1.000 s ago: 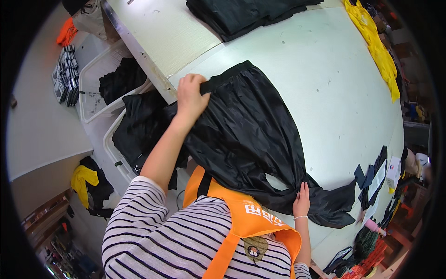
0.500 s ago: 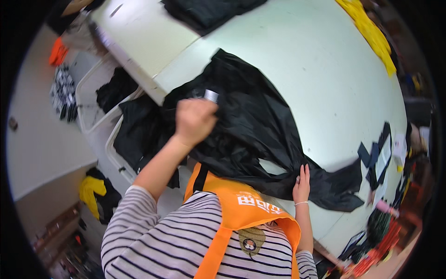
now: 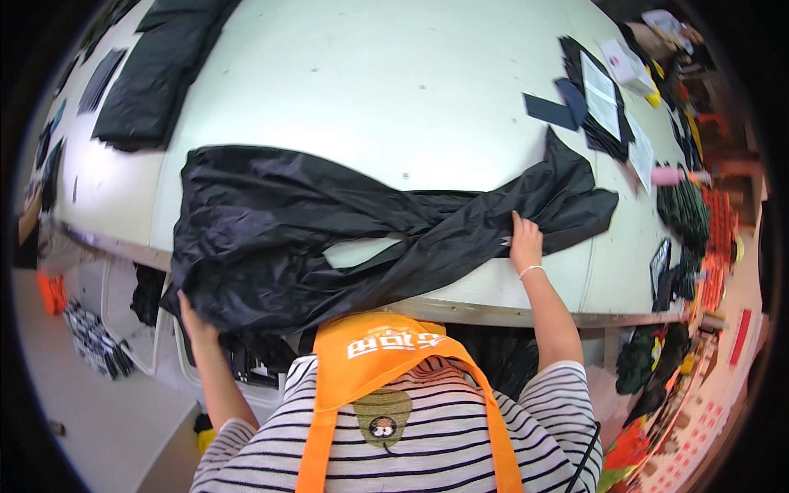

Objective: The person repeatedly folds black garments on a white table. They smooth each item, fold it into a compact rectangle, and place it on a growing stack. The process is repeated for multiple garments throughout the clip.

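A pair of black trousers (image 3: 271, 214) of thin, shiny fabric lies across the near part of the white table (image 3: 329, 107). The waist end is at the left, and the legs cross and run to the right. At the lower left corner of the waist end, my left hand (image 3: 197, 322) grips the fabric edge, its fingers partly hidden. My right hand (image 3: 526, 245), with a thin bracelet at the wrist, is closed on the lower leg part. White tabletop shows through a gap between the legs.
Folded black garments (image 3: 156, 82) lie at the far left. Dark fabric strips (image 3: 552, 110), papers (image 3: 602, 94) and a white box (image 3: 626, 66) are at the right, near a pink thread cone (image 3: 667, 176). White-framed bins (image 3: 123, 329) holding dark cloth stand below the table's left edge.
My left hand has come down to the trousers' left corner. The trousers now lie spread lengthwise along the table edge, and my view has turned toward the right.
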Action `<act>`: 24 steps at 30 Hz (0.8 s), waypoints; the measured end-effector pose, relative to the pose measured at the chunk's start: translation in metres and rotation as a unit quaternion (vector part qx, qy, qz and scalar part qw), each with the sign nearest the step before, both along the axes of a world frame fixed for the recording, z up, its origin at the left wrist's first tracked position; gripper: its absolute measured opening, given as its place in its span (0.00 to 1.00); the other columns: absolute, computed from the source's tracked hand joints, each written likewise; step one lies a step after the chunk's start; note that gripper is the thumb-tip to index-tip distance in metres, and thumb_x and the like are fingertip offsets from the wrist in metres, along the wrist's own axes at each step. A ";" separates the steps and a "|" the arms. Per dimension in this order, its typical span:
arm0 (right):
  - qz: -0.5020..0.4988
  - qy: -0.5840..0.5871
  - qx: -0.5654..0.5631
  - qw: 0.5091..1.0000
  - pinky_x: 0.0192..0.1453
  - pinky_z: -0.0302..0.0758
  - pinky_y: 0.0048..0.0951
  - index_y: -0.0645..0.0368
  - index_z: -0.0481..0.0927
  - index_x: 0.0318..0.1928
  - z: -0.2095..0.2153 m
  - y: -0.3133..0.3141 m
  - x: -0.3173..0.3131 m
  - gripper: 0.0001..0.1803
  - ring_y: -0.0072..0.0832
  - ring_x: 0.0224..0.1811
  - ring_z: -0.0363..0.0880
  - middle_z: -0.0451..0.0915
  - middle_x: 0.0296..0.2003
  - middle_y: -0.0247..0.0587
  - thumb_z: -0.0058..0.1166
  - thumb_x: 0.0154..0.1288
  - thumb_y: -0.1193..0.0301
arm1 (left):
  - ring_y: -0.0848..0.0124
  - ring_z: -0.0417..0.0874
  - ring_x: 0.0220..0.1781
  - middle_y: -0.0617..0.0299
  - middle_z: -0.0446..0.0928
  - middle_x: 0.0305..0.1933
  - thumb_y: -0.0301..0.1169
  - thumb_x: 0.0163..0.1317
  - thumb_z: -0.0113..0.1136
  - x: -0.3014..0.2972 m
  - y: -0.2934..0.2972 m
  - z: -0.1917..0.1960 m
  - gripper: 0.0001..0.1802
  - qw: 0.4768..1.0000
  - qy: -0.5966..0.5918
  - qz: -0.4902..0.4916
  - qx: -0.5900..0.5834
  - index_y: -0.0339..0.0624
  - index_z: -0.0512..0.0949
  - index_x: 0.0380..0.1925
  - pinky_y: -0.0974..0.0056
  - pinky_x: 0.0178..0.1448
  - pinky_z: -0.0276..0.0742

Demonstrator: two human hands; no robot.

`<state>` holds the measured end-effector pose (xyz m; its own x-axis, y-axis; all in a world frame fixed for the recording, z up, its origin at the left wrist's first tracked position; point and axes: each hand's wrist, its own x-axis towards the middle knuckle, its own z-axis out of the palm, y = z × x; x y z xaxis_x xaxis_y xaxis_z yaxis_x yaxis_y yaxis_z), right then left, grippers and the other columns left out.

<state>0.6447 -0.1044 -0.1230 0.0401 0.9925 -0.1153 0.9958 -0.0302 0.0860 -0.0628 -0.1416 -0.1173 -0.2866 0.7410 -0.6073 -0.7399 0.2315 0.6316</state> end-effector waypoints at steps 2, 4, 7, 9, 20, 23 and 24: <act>-0.017 0.060 -0.034 0.997 0.51 0.70 0.39 0.59 0.66 0.56 -0.001 -0.011 0.014 0.24 0.41 0.49 0.73 0.75 0.43 0.48 0.51 0.56 0.76 | 0.55 0.69 0.62 0.51 0.67 0.63 0.52 0.67 0.42 -0.023 -0.003 0.022 0.32 0.997 0.055 0.038 0.046 0.40 0.65 0.61 0.50 0.67 0.62; -0.011 0.123 -0.056 0.991 0.39 0.74 0.42 0.59 0.68 0.43 0.013 -0.035 0.016 0.12 0.46 0.36 0.79 0.78 0.33 0.49 0.50 0.57 0.76 | 0.54 0.73 0.58 0.46 0.69 0.60 0.46 0.66 0.44 -0.041 0.001 0.080 0.29 0.887 0.460 0.033 0.016 0.37 0.66 0.59 0.51 0.65 0.66; 0.045 0.127 -0.094 0.986 0.34 0.75 0.41 0.58 0.69 0.38 0.053 -0.066 0.006 0.09 0.45 0.32 0.79 0.78 0.29 0.47 0.51 0.56 0.76 | 0.52 0.76 0.53 0.42 0.72 0.55 0.37 0.63 0.43 -0.037 0.036 0.180 0.26 0.826 0.501 0.178 0.190 0.29 0.67 0.56 0.53 0.63 0.70; 0.013 0.152 -0.020 0.988 0.33 0.76 0.40 0.57 0.69 0.37 0.091 -0.075 0.004 0.09 0.44 0.31 0.79 0.78 0.28 0.47 0.53 0.55 0.76 | 0.54 0.74 0.57 0.44 0.71 0.55 0.38 0.67 0.37 -0.026 0.088 0.231 0.25 0.830 0.459 0.189 0.255 0.28 0.68 0.54 0.52 0.62 0.71; -0.174 0.434 0.032 0.884 0.45 0.73 0.28 0.62 0.67 0.49 0.104 -0.017 0.131 0.14 0.25 0.38 0.74 0.75 0.34 0.40 0.49 0.64 0.74 | 0.47 0.63 0.66 0.33 0.60 0.64 0.52 0.61 0.55 0.112 0.259 -0.009 0.43 0.625 0.775 -0.073 0.048 0.21 0.60 0.59 0.58 0.70 0.55; -0.305 0.241 0.186 0.902 0.49 0.74 0.37 0.63 0.73 0.49 0.041 -0.027 0.283 0.15 0.44 0.43 0.78 0.76 0.42 0.55 0.50 0.61 0.74 | 0.46 0.60 0.68 0.35 0.61 0.64 0.54 0.61 0.53 0.195 0.198 -0.015 0.43 0.531 0.840 -0.105 -0.015 0.24 0.61 0.60 0.55 0.71 0.53; -0.318 0.156 0.202 0.913 0.51 0.73 0.38 0.63 0.74 0.47 0.021 -0.035 0.324 0.14 0.46 0.45 0.77 0.76 0.43 0.55 0.51 0.61 0.75 | 0.46 0.61 0.67 0.35 0.62 0.64 0.55 0.60 0.53 0.211 0.181 -0.012 0.43 0.477 0.867 -0.127 -0.067 0.26 0.61 0.61 0.54 0.70 0.54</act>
